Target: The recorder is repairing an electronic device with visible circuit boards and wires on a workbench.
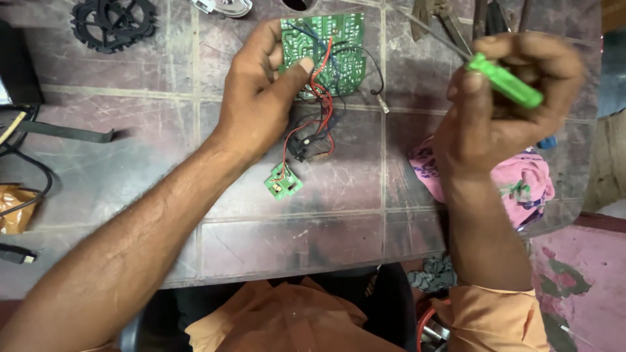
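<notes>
1. Left hand (261,98) grips a green circuit board (326,49) by its left edge – thumb pressed on the face, fingers (270,39) curled behind it, board held just above the table (130,163).
2. Red and black wires (319,120) hang from the board down to a small green board (282,182) lying on the table.
3. Right hand (502,111) holds a screwdriver by its green handle (505,81) – fingers pressed together around it, metal shaft (433,36) pointing up-left, tip well apart from the big board.
4. Pink cloth (521,182) sits on the table under the right wrist.
5. Black gear-like part (114,23) lies at top left; pliers-type tools (443,16) at top right.
6. Black cable (29,163) and brown wrapper (13,208) near the left edge.
7. Orange sleeves visible at bottom.
</notes>
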